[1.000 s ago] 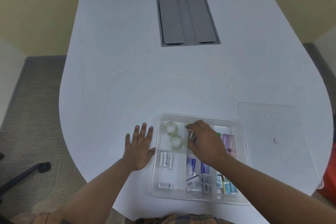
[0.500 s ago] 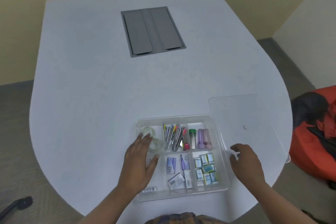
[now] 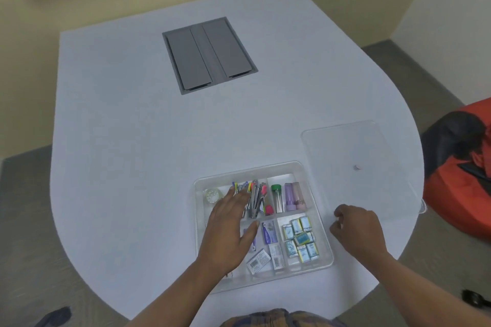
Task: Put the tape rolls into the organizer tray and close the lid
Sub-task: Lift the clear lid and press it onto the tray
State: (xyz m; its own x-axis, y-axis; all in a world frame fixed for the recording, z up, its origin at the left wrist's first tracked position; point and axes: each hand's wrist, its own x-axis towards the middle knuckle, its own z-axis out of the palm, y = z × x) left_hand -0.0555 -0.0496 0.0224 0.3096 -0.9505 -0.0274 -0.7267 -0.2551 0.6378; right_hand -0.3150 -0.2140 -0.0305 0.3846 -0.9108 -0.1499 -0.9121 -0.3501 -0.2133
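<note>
— How's the left hand [image 3: 230,231] set?
— Flat, palm down, fingers spread and pointing away, thumb out to its right, forearm running back toward the body.
— The right hand [image 3: 357,231]?
— Off to its right, well apart, fingers loosely curled under, holding nothing.

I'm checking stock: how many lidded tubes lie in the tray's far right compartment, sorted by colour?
Green tube: 1
Purple tube: 1
Pink tube: 1
Total: 3
</note>
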